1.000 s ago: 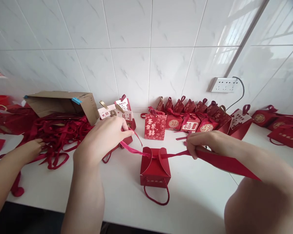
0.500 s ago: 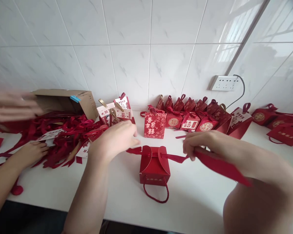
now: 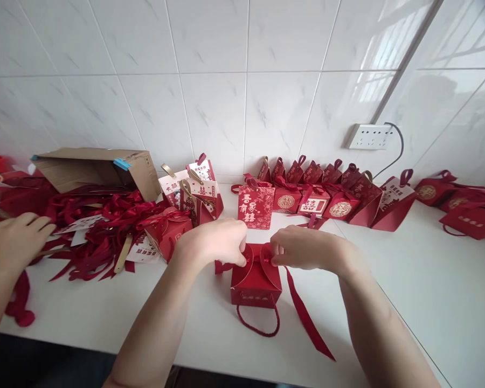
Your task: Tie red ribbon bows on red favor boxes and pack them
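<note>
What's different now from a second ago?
The left hand and right hand moved inward to the top of the red cardboard box. The shiny red ribbon's long end, earlier stretched rightward, now slants down beside the box. The box and printed red card behind it stayed put.

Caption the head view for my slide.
Left hand and right hand at the ribbon threaded through a red gift box.

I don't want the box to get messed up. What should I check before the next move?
1. Box upright: ok.
2. Flaps folded over its top: ok.
3. Left hand and right hand at the flaps: ok.
4. Ribbon pinched: cannot tell, fingers block the view.
5. Ribbon's right end held: not ok, it trails loose.
6. Cord clear of the ribbon: ok.
</note>
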